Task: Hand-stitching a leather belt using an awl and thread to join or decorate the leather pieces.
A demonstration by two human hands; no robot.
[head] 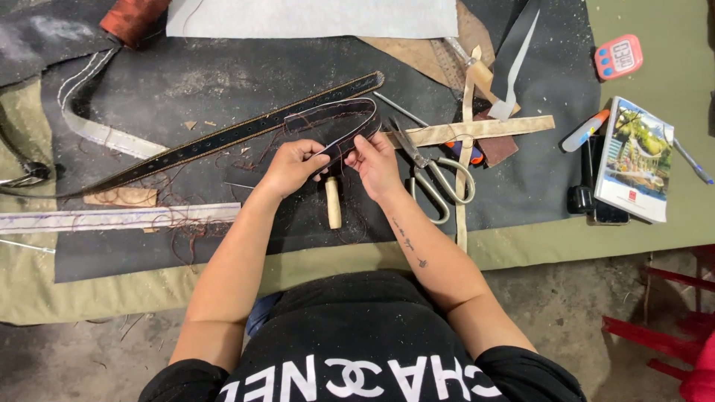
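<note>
Both hands meet over the dark mat point(186, 89) on the worktop point(655, 82), pinching a short dark leather strap point(339, 123) that bends into a loop above them. The left hand point(292, 165) has its grip clamped on the strap's near end, thumb on top; the right hand point(375, 160) clamps the same strap just beside it, fingertips pressed on the edge. The strap looks light and fairly stiff, holding its curve rather than drooping, so a pinch across its flat faces near the end seems the surest hold; the stitched edge is narrow and would likely twist under a loose grasp.

Just behind the loop lies 1 long black belt point(223, 138) with punched holes, running diagonally. A wooden-handled awl point(333, 202) rests under the hands, and scissors point(428, 173) lie just right of the right hand. Loose reddish threads point(190, 227) scatter over the mat; whether any is attached to the strap is hard to tell. Further right sit a pale leather strip point(484, 130), a booklet point(637, 160) and a pink timer point(618, 56).
</note>
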